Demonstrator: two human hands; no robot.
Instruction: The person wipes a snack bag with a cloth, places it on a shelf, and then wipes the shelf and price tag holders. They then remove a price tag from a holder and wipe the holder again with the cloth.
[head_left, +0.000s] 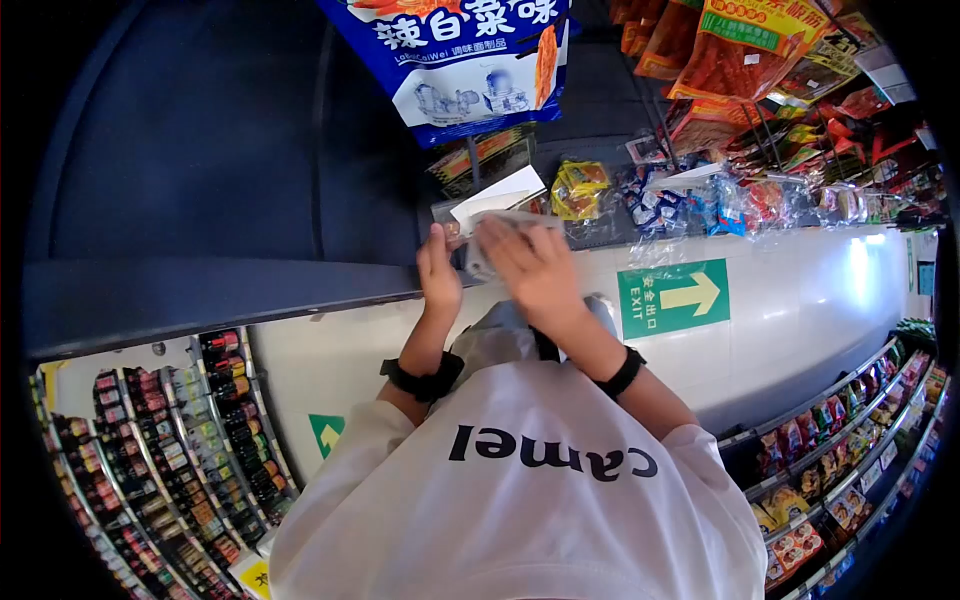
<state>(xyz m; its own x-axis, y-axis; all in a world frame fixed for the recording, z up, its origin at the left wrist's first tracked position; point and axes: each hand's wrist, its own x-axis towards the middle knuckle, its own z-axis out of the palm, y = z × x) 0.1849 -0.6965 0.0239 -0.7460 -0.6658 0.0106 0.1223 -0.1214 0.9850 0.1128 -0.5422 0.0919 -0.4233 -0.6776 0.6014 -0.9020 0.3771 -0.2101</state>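
Note:
My right hand (540, 280) presses a crumpled pale cloth (480, 265) against the front of a clear plastic bin (448, 214) at the shelf edge. Its fingers are slightly blurred, and part of the cloth is hidden under them. At the bin's left end my left hand (438, 275) grips the side with fingertips and thumb. A white card (500, 198) lies slanted over the bin, just beyond my fingers. Yellow snack packets (580, 190) sit immediately right of the cloth.
A large blue snack bag (470, 70) hangs above my hands. Further right are small blue-and-white packets (655, 205) and hanging orange bags (745, 50). A dark shelf panel (200, 150) spans the left. Stocked racks (170, 450) stand below left, with a green exit sign (675, 298) on the floor.

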